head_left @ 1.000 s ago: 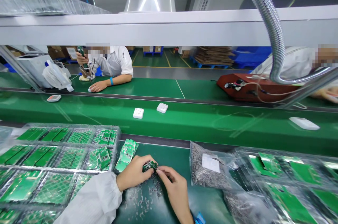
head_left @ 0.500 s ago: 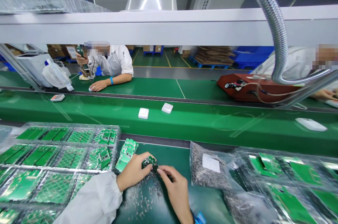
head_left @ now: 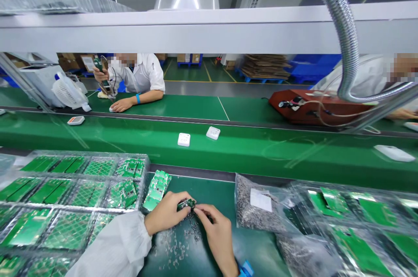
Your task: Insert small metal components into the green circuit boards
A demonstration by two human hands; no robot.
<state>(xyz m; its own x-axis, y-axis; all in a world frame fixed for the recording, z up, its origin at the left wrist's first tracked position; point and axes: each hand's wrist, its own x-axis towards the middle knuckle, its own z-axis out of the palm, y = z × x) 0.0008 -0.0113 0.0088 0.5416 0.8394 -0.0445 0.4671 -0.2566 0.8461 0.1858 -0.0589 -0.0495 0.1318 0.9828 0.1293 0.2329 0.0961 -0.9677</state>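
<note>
Right, in the middle of the action is a small green circuit board [head_left: 185,204], caught in the left grip [head_left: 168,212], and it's the near edge that gets the thumb, with the fingers curled around behind. The board pokes out past the thumb on the right side, tipped so that its face shows only as a narrow strip. That left grip is closed firmly around it, no daylight to speak of! And here's the right grip [head_left: 217,227], right up against the board's right-hand end, thumb and forefinger drawn close together at the tip; whether they're pinching a tiny part or the board itself is too small to tell. Just below the board, tiny metal pieces [head_left: 173,248] are scattered over the dark green worktop [head_left: 254,248], thickest right beneath the two sets of fingertips. Beyond the left grip, a pile of green boards [head_left: 156,190] lies at a slant, close beside the clear plastic tray [head_left: 98,211], whose compartments carry more boards. Over on the right, a labelled bag [head_left: 244,207] full of small parts lies well apart from the right grip, a second bag [head_left: 307,253] nearer the front. Up ahead, two white square units [head_left: 183,139] sit on the green belt [head_left: 241,148], and across it a co-worker [head_left: 148,74] in white leans on the far side.
</note>
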